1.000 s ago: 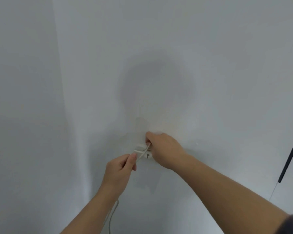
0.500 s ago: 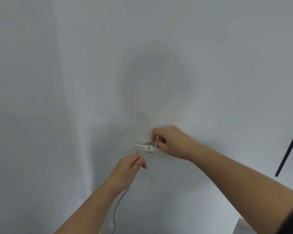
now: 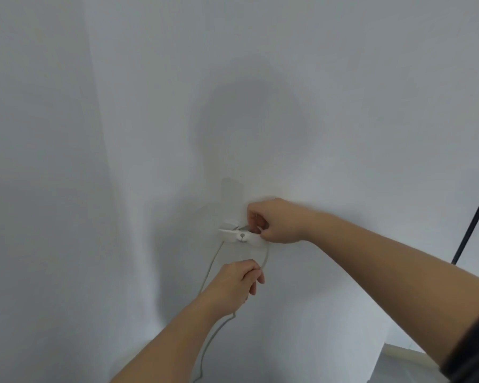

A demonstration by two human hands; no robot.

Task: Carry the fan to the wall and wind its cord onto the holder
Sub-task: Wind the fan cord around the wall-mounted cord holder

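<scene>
A small white holder (image 3: 241, 236) with a tiny animal face is fixed to the white wall. My right hand (image 3: 277, 220) pinches the white cord (image 3: 211, 265) against the holder's right end. Below it my left hand (image 3: 237, 281) grips a lower stretch of the same cord, which runs up to the holder and also trails down past my left forearm. The fan itself is out of view.
The white wall (image 3: 260, 92) fills the view, with a corner line at the left (image 3: 100, 134). A thin black pole (image 3: 473, 222) leans at the right edge. A strip of pale skirting and floor (image 3: 398, 352) shows at the bottom right.
My left hand has dropped lower and away from the holder, drawing the cord down. My right hand has shifted right onto the holder's right end, and a loop of cord now hangs below it.
</scene>
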